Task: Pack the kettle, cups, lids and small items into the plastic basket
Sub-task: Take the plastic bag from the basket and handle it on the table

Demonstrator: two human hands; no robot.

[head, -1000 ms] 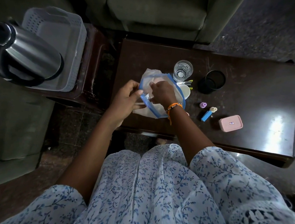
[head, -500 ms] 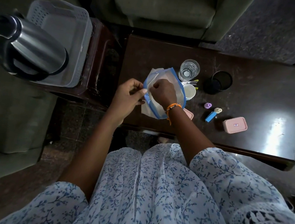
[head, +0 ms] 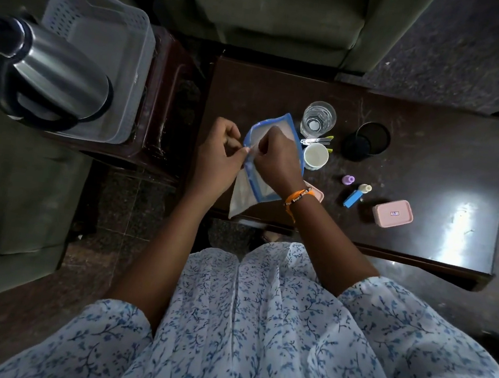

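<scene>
- Left hand, fingers curled into a pinch, grips the near-left edge of a clear soft plastic pouch with a blue border.
- Right hand, also curled closed, pinches the same pouch edge; thumbs and fingertips of both hands meet there. An orange thread bracelet circles the right wrist.
- The pouch lies partly on the dark glossy wooden table; a pale, flat sheet shows inside or under it, which one is unclear.
- Just beyond the right hand: a clear round drinking glass, a small white ceramic cup, and metal clips with yellow tips.
- Farther right of the right hand: a black round lid or cup, a tiny purple cap, a blue tube with a pale top, and a pink rounded rectangular box with a small label too small to read.
- A second pink piece peeks out beside the right wrist.
- Well to the left of the left hand: a shiny steel kettle with black handle lies in a translucent perforated plastic basket, on a dark wooden stool.
- Nearest the camera: white fabric with blue floral print.
</scene>
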